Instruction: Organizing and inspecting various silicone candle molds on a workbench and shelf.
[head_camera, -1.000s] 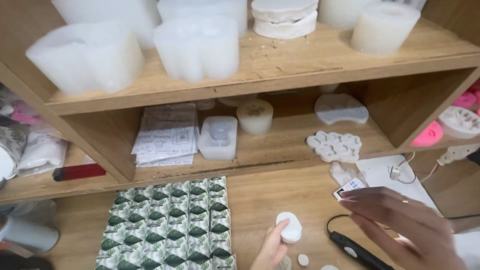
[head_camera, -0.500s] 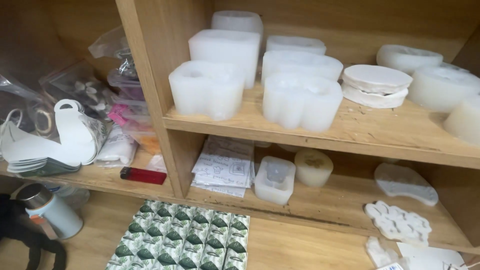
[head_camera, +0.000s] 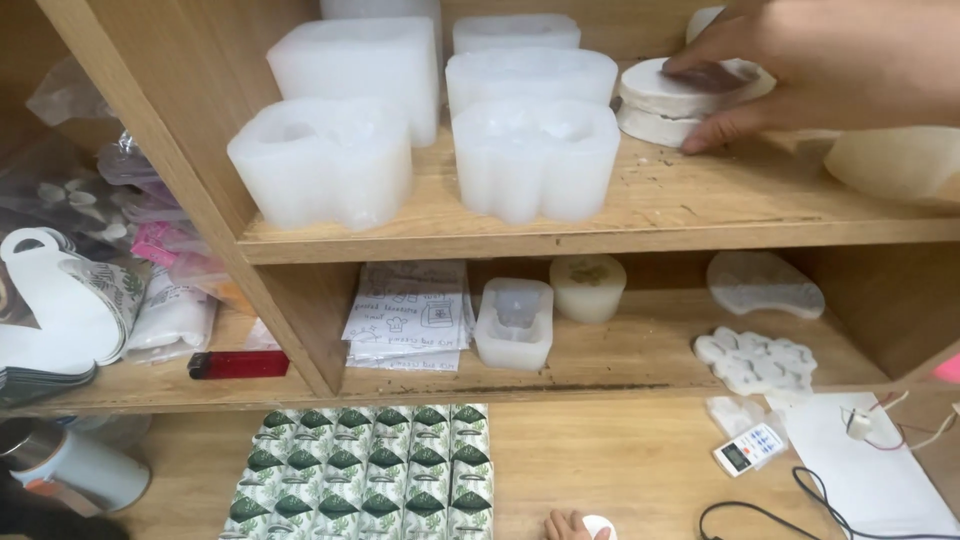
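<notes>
The right hand (head_camera: 800, 70) reaches onto the upper shelf (head_camera: 620, 215) and lies spread over a stack of flat round white moulds (head_camera: 670, 100), fingers on the top disc and thumb against the stack's side; it presses and cups the stack without having closed round it. The discs lie flat, faces up (being round, they have no long axis to speak of), at the back right of the shelf, just right of the tall white block moulds (head_camera: 535, 155). Only the fingertips of the left hand (head_camera: 570, 525) show at the bottom edge, touching a small white round piece (head_camera: 598, 526); I cannot tell its grip. Below the shelf are a lower wooden shelf with a red lighter (head_camera: 238, 364) and paper sheets (head_camera: 410, 315), then a wooden tabletop bearing green leaf-patterned packets (head_camera: 365, 470).
</notes>
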